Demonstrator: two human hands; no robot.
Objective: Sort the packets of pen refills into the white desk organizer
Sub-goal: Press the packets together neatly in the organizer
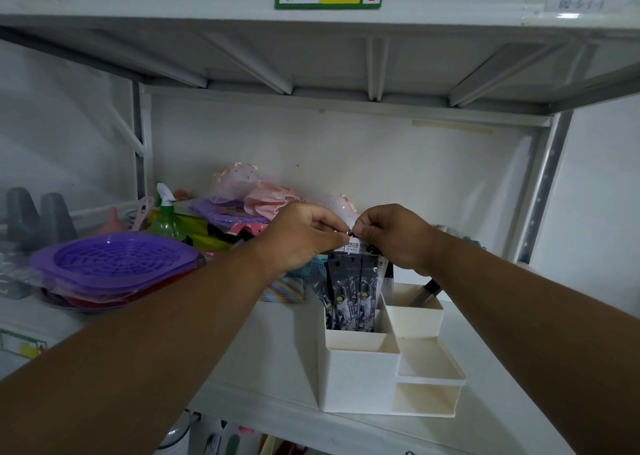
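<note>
A purple basket [117, 258] sits at the shelf's left. The left hand [301, 238] and right hand [398, 236] both pinch the top of the refill packets [353, 288], which stand upright in the white organizer's [360, 375] tall left compartment.

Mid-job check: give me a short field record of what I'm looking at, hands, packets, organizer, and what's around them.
left hand: pinches the top of the refill packets
right hand: pinches the same top edge from the other side
refill packets: dark bundle, upright, lower ends inside a rear compartment
white desk organizer: on the shelf, front trays show nothing in them
right rear compartment: holds a dark object, kind unclear
purple basket: left on the shelf, on a stack
green spray bottle: behind the basket
</note>
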